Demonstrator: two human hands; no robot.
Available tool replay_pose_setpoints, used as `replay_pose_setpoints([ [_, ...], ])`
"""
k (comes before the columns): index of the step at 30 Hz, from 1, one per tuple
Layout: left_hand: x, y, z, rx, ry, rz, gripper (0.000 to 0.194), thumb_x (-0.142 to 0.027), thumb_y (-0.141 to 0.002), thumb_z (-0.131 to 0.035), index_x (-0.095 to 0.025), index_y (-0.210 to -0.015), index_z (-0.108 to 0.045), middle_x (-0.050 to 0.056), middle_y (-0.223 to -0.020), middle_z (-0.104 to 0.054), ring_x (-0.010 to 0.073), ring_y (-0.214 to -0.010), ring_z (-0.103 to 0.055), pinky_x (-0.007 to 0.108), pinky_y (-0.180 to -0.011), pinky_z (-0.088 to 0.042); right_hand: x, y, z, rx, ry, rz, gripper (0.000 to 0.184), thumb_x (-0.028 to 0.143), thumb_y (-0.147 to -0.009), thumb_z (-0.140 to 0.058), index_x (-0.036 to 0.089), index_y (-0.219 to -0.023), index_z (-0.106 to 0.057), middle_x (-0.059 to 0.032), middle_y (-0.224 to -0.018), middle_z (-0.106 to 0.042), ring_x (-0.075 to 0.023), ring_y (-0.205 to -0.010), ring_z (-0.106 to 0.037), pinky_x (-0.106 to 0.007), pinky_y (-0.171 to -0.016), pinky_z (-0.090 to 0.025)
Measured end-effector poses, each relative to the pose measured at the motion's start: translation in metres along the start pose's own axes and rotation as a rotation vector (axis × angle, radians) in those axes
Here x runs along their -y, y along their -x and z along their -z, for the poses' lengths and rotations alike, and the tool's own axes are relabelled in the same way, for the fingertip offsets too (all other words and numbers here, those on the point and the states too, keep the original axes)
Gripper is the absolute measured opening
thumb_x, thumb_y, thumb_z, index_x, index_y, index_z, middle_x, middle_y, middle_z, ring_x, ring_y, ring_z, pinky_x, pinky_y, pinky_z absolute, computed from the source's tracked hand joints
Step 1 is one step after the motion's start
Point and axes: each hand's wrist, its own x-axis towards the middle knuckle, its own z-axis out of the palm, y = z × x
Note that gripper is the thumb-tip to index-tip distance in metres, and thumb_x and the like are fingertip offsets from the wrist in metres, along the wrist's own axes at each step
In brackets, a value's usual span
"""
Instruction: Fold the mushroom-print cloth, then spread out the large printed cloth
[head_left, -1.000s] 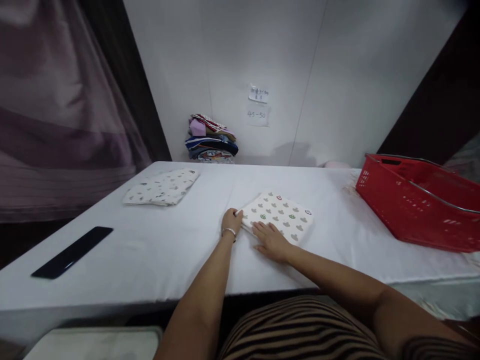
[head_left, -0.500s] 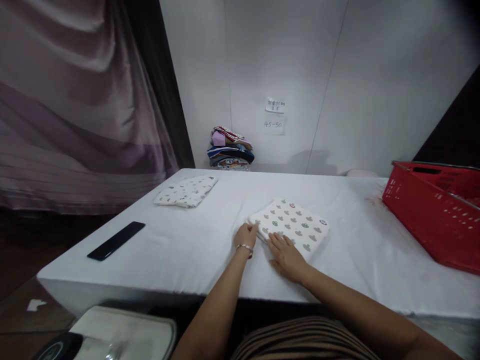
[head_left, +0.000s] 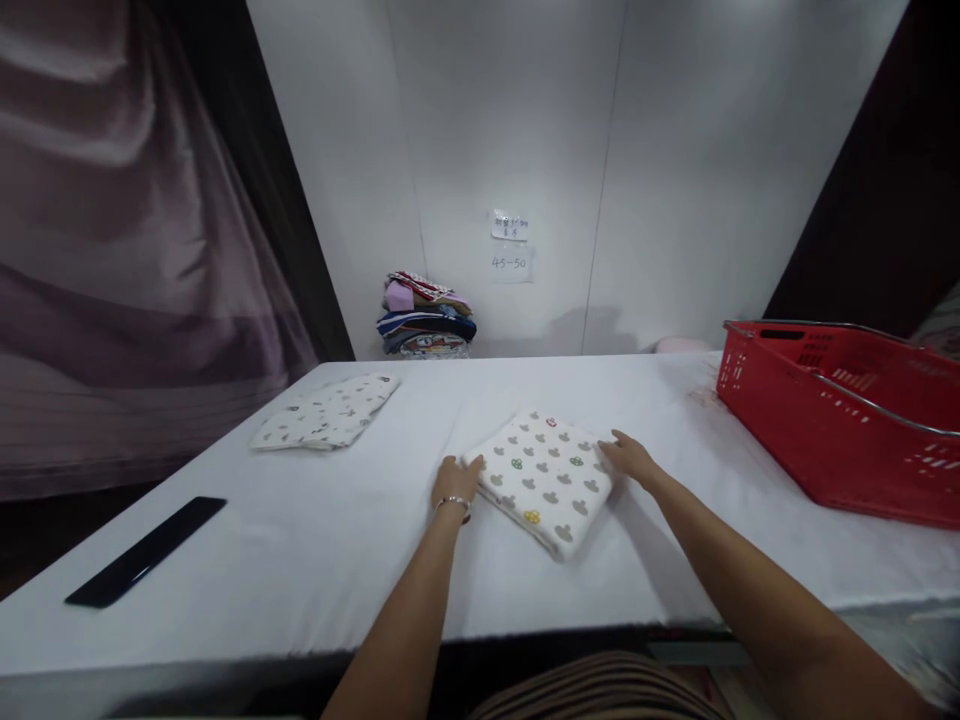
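A folded white cloth printed with grey mushroom-like shapes and a few green, red and yellow motifs lies in front of me, turned cornerwise. My left hand, with a bracelet at the wrist, pinches its left corner, thumb on top. At the opposite corner, my right hand grips the edge, its lower fingers hidden behind the cloth. Farther left is a second folded white cloth with a small dark print, touched by neither hand.
The table has a white cover. A long black flat object lies at its left. On the right stands a red plastic basket. Behind the far edge rises a pile of folded fabrics, near paper signs on the wall.
My right hand has gone from the cloth's near edge to its right corner. The left hand stays at the left corner. The patterned cloth has turned slightly, and the camera view has shifted right.
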Motion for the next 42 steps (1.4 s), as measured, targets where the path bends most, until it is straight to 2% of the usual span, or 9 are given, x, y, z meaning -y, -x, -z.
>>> replay_pose_setpoints([
  [3,-0.006,-0.014,0.003,0.031,-0.05,-0.007,0.063,-0.057,-0.082,-0.049,-0.013,-0.126,-0.045,0.018,-0.135,-0.05,0.0272,-0.12,-0.052,0.033,-0.091,-0.045,-0.01,-0.002,-0.006,0.04,-0.063,-0.045,0.06,0.047,-0.081,-0.056,0.016,-0.131,-0.051,-0.018,-0.128,-0.056,-0.0278,-0.099,-0.063,-0.039,-0.079,-0.053],
  [8,-0.007,-0.023,0.003,0.103,-0.074,-0.014,0.05,-0.049,-0.081,-0.054,-0.014,-0.116,-0.054,0.016,-0.124,-0.059,0.0267,-0.114,-0.056,0.032,-0.089,-0.046,-0.013,-0.018,-0.015,-0.049,-0.251,0.003,0.049,0.028,-0.068,-0.068,0.015,-0.115,-0.064,-0.0109,-0.108,-0.068,-0.0257,-0.094,-0.065,-0.034,-0.078,-0.054],
  [13,-0.013,0.009,-0.012,0.168,-0.108,-0.059,0.042,-0.052,-0.078,-0.053,-0.019,-0.104,-0.058,0.011,-0.109,-0.067,0.0265,-0.1,-0.063,0.033,-0.08,-0.048,0.001,-0.07,0.001,-0.155,-0.236,0.029,0.056,0.022,-0.071,-0.064,0.01,-0.125,-0.055,-0.0139,-0.12,-0.061,-0.0253,-0.104,-0.061,-0.032,-0.085,-0.052],
  [16,-0.018,0.031,-0.02,0.193,-0.146,-0.116,0.043,-0.055,-0.079,-0.05,-0.02,-0.104,-0.057,0.011,-0.106,-0.068,0.0268,-0.098,-0.063,0.033,-0.078,-0.047,0.01,-0.084,0.003,-0.175,-0.161,0.053,0.058,0.018,-0.072,-0.061,0.007,-0.128,-0.051,-0.0184,-0.129,-0.055,-0.0304,-0.118,-0.052,-0.041,-0.096,-0.045],
  [21,-0.02,0.041,-0.022,0.17,-0.123,-0.143,0.045,-0.055,-0.081,-0.047,-0.02,-0.108,-0.055,0.01,-0.11,-0.065,0.0251,-0.101,-0.061,0.033,-0.082,-0.046,0.012,-0.042,-0.02,-0.097,0.037,0.262,0.048,0.021,-0.076,-0.059,0.013,-0.124,-0.055,-0.0144,-0.142,-0.042,-0.0291,-0.137,-0.026,-0.046,-0.112,-0.02],
  [24,-0.02,0.039,-0.027,0.041,-0.096,-0.287,0.04,-0.044,-0.082,-0.05,-0.02,-0.115,-0.053,0.009,-0.12,-0.058,0.0231,-0.111,-0.054,0.031,-0.088,-0.043,0.006,-0.003,-0.034,0.042,0.353,0.532,0.039,0.035,-0.088,-0.047,0.021,-0.124,-0.054,-0.0103,-0.139,-0.046,-0.0271,-0.134,-0.033,-0.051,-0.11,-0.019],
  [26,-0.019,0.038,-0.033,0.006,-0.085,-0.359,0.036,-0.037,-0.083,-0.05,-0.022,-0.115,-0.053,0.007,-0.12,-0.057,0.0212,-0.112,-0.052,0.029,-0.089,-0.043,0.003,0.014,-0.036,0.082,0.505,0.617,0.04,0.039,-0.092,-0.039,0.021,-0.125,-0.053,-0.0114,-0.14,-0.046,-0.0272,-0.133,-0.034,-0.052,-0.109,-0.021],
  [34,-0.015,0.031,-0.036,0.042,0.049,-0.287,0.031,-0.039,-0.083,-0.055,-0.023,-0.11,-0.059,0.005,-0.115,-0.058,0.0179,-0.103,-0.057,0.025,-0.086,-0.044,0.016,0.029,-0.038,0.134,0.57,0.608,0.046,0.043,-0.094,-0.034,0.023,-0.132,-0.049,-0.0096,-0.145,-0.039,-0.0274,-0.137,-0.028,-0.052,-0.109,-0.021],
  [42,-0.047,0.012,-0.031,0.054,0.013,-0.246,0.027,-0.045,-0.08,-0.057,-0.021,-0.091,-0.062,0.006,-0.112,-0.058,0.0208,-0.105,-0.055,0.029,-0.084,-0.045,0.012,0.038,-0.051,0.163,0.668,0.632,0.053,0.048,-0.095,-0.028,0.022,-0.139,-0.043,-0.0075,-0.15,-0.031,-0.0244,-0.139,-0.024,-0.049,-0.111,-0.019],
])
